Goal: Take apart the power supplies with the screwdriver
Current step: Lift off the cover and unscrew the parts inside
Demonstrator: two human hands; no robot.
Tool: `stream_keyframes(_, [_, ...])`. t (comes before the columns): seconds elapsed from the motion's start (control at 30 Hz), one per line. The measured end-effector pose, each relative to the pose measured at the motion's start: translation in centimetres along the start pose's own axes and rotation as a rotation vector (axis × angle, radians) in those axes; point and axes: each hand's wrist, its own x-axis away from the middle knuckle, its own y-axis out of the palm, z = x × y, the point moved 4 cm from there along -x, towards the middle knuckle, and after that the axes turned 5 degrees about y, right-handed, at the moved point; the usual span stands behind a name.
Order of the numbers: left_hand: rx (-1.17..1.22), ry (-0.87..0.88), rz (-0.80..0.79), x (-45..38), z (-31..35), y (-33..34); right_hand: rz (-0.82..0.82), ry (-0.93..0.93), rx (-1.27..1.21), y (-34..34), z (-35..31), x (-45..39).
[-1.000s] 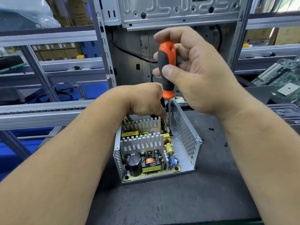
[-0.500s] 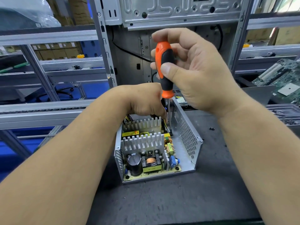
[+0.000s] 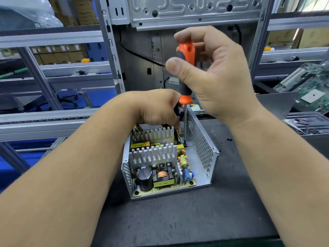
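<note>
An opened power supply [image 3: 203,150] stands on the dark mat, its metal case without a lid and its circuit board [image 3: 160,175] with heatsinks, coils and a capacitor exposed. My right hand [image 3: 213,75] grips the orange and black screwdriver [image 3: 185,68] upright, thumb and fingers round the handle. The shaft runs straight down and its tip sits at the board's far right corner inside the case. My left hand [image 3: 158,107] is curled over the far edge of the case, holding the bundle of wires there; its fingers are mostly hidden.
A bare computer chassis [image 3: 187,11] stands just behind the power supply. Loose black screws [image 3: 230,139] lie on the mat to the right. A green motherboard [image 3: 309,86] and a metal tray [image 3: 306,120] sit at the far right. Aluminium conveyor rails [image 3: 44,120] run along the left.
My right hand's thumb and fingers have shifted round the screwdriver handle, turning it. The tip stays at the same corner and my left hand stays put.
</note>
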Motion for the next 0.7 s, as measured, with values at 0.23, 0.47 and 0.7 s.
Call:
stream_keyframes(0.23, [-0.014,0.026,0.007,0.3,0.4,-0.1,-0.121,0.077,-0.2,-0.1,0.4,-0.3])
stream_keyframes(0.47, [-0.077,0.063,-0.002,0.3,0.6,-0.2,0.049,-0.015,0.041,0.3,-0.4,0.0])
stream_keyframes(0.7, [0.061,0.09,-0.029,0.4,0.6,0.1,-0.076,0.087,-0.143,-0.8,0.4,-0.5])
